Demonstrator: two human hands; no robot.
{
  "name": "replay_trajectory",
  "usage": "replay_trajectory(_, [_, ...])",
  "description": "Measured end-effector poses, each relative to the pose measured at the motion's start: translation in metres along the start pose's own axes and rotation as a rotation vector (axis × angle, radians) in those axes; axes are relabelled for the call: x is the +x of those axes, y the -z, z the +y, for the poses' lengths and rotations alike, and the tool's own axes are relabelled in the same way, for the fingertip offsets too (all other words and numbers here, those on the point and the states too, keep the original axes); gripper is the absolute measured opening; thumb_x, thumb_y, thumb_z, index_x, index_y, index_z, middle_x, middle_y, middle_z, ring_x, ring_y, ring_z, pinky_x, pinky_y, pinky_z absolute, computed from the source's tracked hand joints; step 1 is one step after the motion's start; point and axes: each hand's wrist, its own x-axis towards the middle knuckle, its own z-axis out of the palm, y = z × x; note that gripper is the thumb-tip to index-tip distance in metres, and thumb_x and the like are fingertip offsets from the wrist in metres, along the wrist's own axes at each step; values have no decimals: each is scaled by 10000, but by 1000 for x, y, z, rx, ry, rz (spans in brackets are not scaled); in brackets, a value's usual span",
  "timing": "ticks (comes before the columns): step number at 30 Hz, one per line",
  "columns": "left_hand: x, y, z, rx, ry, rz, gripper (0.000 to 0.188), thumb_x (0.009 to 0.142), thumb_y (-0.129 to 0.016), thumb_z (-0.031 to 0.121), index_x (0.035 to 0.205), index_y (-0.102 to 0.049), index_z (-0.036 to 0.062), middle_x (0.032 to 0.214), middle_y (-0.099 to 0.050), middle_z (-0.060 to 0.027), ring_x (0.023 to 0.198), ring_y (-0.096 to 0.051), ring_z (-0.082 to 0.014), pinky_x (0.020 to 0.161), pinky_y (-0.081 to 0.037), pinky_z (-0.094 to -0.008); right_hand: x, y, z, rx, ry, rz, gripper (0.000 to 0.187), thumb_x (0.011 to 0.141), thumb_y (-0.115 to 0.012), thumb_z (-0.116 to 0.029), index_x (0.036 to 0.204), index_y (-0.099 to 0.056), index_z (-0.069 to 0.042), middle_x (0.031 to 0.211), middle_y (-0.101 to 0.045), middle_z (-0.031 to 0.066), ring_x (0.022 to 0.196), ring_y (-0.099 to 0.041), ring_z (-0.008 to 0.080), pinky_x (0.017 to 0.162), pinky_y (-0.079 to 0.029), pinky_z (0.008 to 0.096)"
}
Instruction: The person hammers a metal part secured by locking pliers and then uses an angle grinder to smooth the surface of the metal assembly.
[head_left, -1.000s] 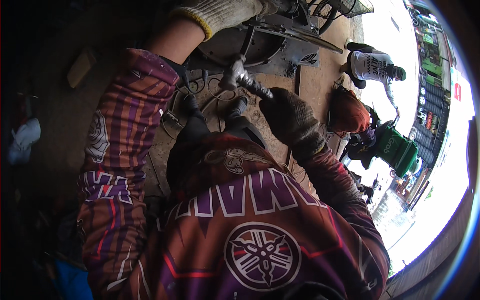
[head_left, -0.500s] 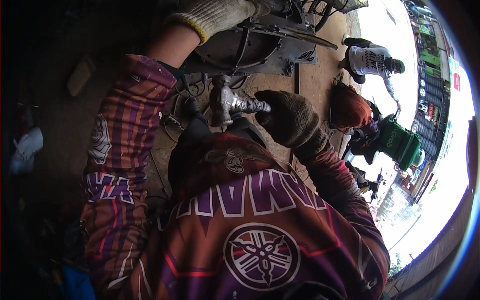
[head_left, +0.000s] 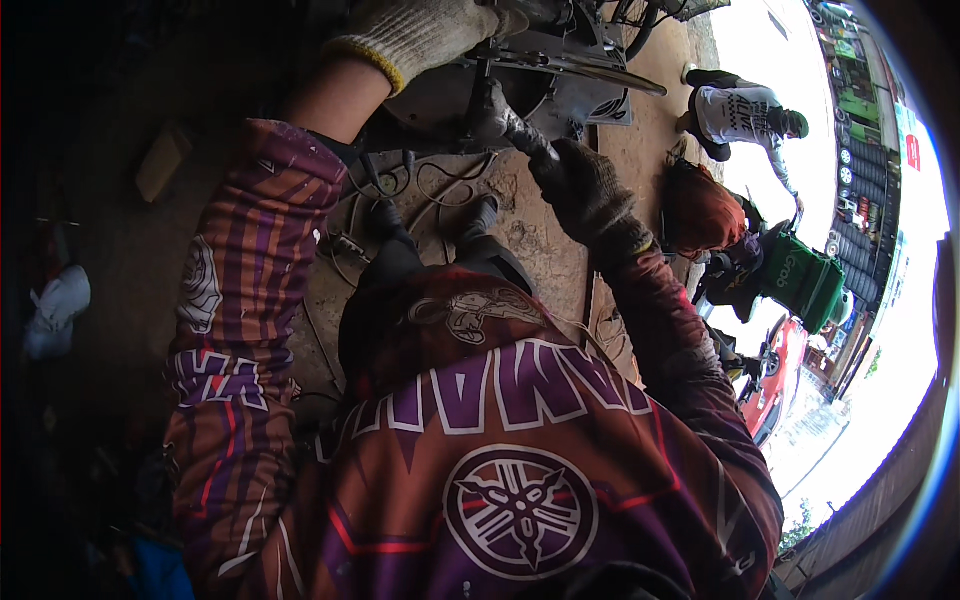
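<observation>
My right hand (head_left: 585,190), in a dark, dirty knit glove, is closed round the handle of a hammer (head_left: 488,112). The worn steel head is up at a blackened round metal part (head_left: 430,105), touching or just in front of a narrow upright strip there. My left hand (head_left: 430,38), in a pale knit glove with a yellow cuff, reaches over the same metalwork at the top. Its fingers are bent together at the top edge, and what they grip is hidden. A long thin metal bar (head_left: 610,75) sticks out to the right below those fingers.
Cables (head_left: 440,185) lie looped on the dirty concrete floor by my feet. A pale block (head_left: 163,162) lies at the left. At the right are a crouching person (head_left: 735,112), an orange-red bundle (head_left: 705,212), a motorbike with a green box (head_left: 800,280), and a red car (head_left: 775,375).
My right hand has carried the hammer up and away from me, from above my feet to the metalwork. My left hand has barely shifted. A red car has appeared at the right.
</observation>
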Motion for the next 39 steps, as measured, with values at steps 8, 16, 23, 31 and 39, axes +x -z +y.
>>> replay_trajectory(8, [3,-15,-15,-10,-29,64,645,833,-738,522,1177,-584,-1,1059,-686,-242,1046,-660,-398,882,-520,-476,1,-6,0,51,201,55,422,975,-622,-412,1106,-648,-11,904,-682,203,899,-679,423,766,-533,462])
replay_trajectory(16, [1,-2,-4,2,3,-52,652,838,-738,524,1192,-599,-5,1066,-690,-255,1044,-667,-403,900,-522,-472,-10,-14,8,133,110,42,427,962,-637,-406,1105,-663,-5,816,-680,133,675,-675,279,640,-530,395])
replay_trajectory(23, [5,-10,-8,39,-7,24,671,847,-732,522,1235,-585,-5,1141,-678,-256,1104,-650,-400,937,-514,-482,-6,-5,27,-332,145,-114,371,824,-746,-397,1074,-696,-128,835,-695,140,774,-689,376,671,-546,454])
replay_trajectory(31, [-4,-3,-5,2,18,-15,713,865,-712,538,1309,-548,5,1165,-678,-247,1135,-641,-400,965,-507,-472,0,1,14,-315,209,-158,275,865,-728,-305,1036,-692,-93,795,-668,132,743,-674,360,646,-529,465])
replay_trajectory(39, [0,-7,0,47,41,-30,739,859,-713,548,1301,-542,-19,1179,-671,-260,1140,-640,-399,962,-510,-477,-1,2,29,-354,150,-140,295,892,-710,-374,999,-706,-99,895,-710,152,848,-700,361,706,-552,465])
